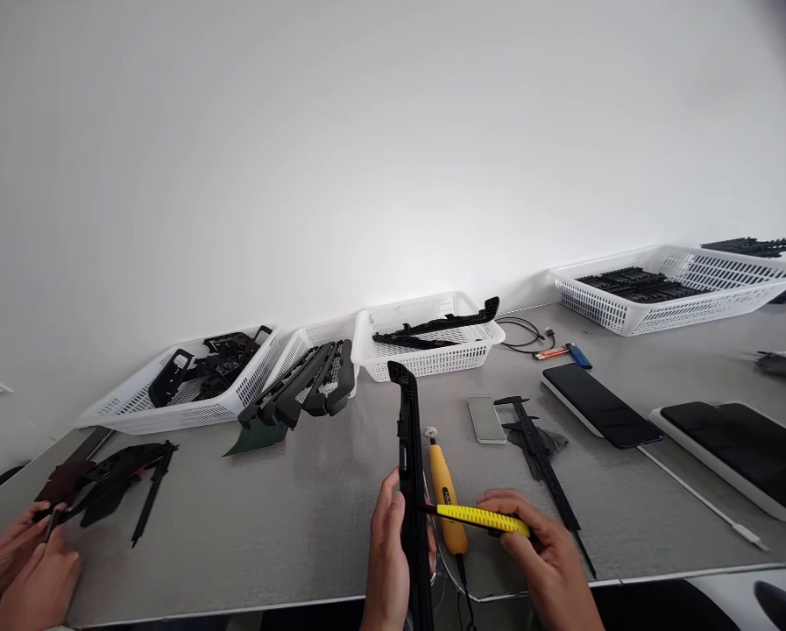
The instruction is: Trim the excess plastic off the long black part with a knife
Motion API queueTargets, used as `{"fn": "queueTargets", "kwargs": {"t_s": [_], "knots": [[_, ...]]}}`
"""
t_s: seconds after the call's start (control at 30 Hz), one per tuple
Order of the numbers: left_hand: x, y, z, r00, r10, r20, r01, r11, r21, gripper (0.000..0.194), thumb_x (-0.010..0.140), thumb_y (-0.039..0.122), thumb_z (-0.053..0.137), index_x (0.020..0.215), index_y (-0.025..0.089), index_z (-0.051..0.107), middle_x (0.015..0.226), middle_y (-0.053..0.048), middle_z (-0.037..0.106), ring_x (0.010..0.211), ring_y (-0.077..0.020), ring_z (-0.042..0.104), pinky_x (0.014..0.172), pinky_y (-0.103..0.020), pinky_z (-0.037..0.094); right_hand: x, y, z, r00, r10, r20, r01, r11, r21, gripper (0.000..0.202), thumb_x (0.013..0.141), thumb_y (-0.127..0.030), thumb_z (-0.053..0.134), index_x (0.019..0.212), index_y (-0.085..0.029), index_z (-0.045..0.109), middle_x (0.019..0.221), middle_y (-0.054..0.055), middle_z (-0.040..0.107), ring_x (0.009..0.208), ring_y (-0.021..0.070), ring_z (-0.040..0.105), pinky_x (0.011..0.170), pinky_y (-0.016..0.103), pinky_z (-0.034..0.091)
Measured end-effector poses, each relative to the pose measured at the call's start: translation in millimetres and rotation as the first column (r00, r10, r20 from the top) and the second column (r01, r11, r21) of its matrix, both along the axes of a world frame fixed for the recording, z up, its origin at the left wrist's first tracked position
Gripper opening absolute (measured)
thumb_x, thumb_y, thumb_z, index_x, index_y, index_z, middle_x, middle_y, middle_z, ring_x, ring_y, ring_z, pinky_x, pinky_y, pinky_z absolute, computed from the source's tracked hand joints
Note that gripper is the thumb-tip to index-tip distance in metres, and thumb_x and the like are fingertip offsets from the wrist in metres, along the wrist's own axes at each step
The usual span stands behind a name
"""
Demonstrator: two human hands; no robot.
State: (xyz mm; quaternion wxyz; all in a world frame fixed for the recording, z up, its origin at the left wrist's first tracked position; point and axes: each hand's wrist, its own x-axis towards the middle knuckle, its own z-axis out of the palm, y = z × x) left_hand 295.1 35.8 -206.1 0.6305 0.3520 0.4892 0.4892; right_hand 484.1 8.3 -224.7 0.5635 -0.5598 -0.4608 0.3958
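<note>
My left hand [387, 561] grips a long black plastic part [408, 438] that stands on end, pointing away from me over the grey table [287, 517]. My right hand [543, 561] holds a yellow utility knife [481, 519] level, its tip touching the right side of the black part. Just behind the knife, a yellow pen-shaped power tool [446, 491] with a cord lies on the table.
Three white baskets [455, 350] of black parts line the wall, a larger basket [682, 294] at far right. A black caliper [541, 460], a small phone [485, 419], two dark tablets [599, 405] and cables lie to the right. Another person's hands [24, 570] handle black parts at far left.
</note>
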Motion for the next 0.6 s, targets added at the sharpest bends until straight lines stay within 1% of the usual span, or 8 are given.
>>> {"fn": "queueTargets", "kwargs": {"t_s": [0.07,0.13,0.2,0.27,0.37,0.47,0.6], "knots": [[0.4,1.2,-0.1,1.0,0.012,0.012,-0.012,1.0,0.004,0.084,0.091,0.073,0.06,0.158,0.025,0.042,0.097,-0.004,0.072,0.056,-0.0114,0.058,0.045,-0.021,0.044,-0.6,0.1,0.9,1.0,-0.02,0.003,0.02,1.0,-0.001,0.027,0.077,-0.039,0.06,0.08,-0.02,0.079,0.096,0.009,0.078,0.091,0.0283,0.071,0.078,0.03,0.055],[0.6,2.3,-0.7,1.0,0.003,0.031,-0.004,1.0,0.01,0.083,0.091,0.072,0.061,0.156,0.024,0.045,0.102,-0.006,0.072,0.055,-0.0109,0.057,0.044,-0.021,0.044,-1.1,0.1,1.5,0.999,-0.032,0.005,0.032,0.999,-0.008,0.027,0.078,-0.039,0.06,0.081,-0.02,0.079,0.094,0.008,0.077,0.088,0.0272,0.071,0.075,0.029,0.054],[0.5,2.9,-1.9,0.999,-0.009,0.049,0.009,1.0,0.008,0.082,0.091,0.071,0.062,0.155,0.023,0.047,0.105,-0.007,0.072,0.053,-0.0099,0.055,0.043,-0.022,0.044,-1.4,-0.1,2.0,1.0,-0.031,0.004,0.031,1.0,-0.006,0.027,0.078,-0.038,0.06,0.081,-0.02,0.079,0.091,0.007,0.076,0.087,0.0265,0.07,0.075,0.029,0.052],[0.6,2.7,-2.9,0.999,-0.004,0.05,0.004,1.0,0.0,0.081,0.091,0.07,0.063,0.156,0.024,0.047,0.108,-0.008,0.072,0.055,-0.0102,0.055,0.044,-0.022,0.045,-1.6,-0.4,2.8,1.0,-0.016,0.001,0.016,1.0,-0.012,0.026,0.078,-0.038,0.059,0.079,-0.02,0.078,0.088,0.007,0.075,0.084,0.0256,0.069,0.073,0.028,0.051],[0.6,1.6,-3.4,1.0,0.017,0.021,-0.017,1.0,-0.01,0.08,0.09,0.07,0.064,0.155,0.026,0.05,0.11,-0.008,0.072,0.062,-0.0125,0.06,0.051,-0.024,0.05,-2.3,-0.7,4.8,1.0,-0.024,-0.012,0.024,0.999,-0.036,0.027,0.076,-0.039,0.059,0.077,-0.019,0.077,0.084,0.007,0.074,0.079,0.0243,0.066,0.067,0.028,0.049],[0.1,0.9,-3.5,1.0,0.018,-0.02,-0.018,1.0,-0.017,0.078,0.091,0.072,0.061,0.153,0.025,0.054,0.109,-0.009,0.073,0.067,-0.0152,0.063,0.055,-0.026,0.051,-3.1,-0.7,5.7,0.999,-0.035,-0.008,0.035,0.998,-0.049,0.026,0.075,-0.039,0.059,0.072,-0.019,0.076,0.076,0.005,0.07,0.071,0.0222,0.063,0.063,0.027,0.047],[-2.7,1.8,-7.9,0.999,0.024,-0.033,-0.024,1.0,-0.007,0.077,0.092,0.069,0.062,0.153,0.023,0.053,0.105,-0.008,0.074,0.077,-0.0191,0.066,0.062,-0.028,0.052,-2.4,0.0,3.2,0.995,-0.093,0.022,0.094,0.994,-0.057,0.027,0.074,-0.04,0.06,0.078,-0.021,0.078,0.083,0.005,0.073,0.075,0.0224,0.063,0.066,0.027,0.049]]}}
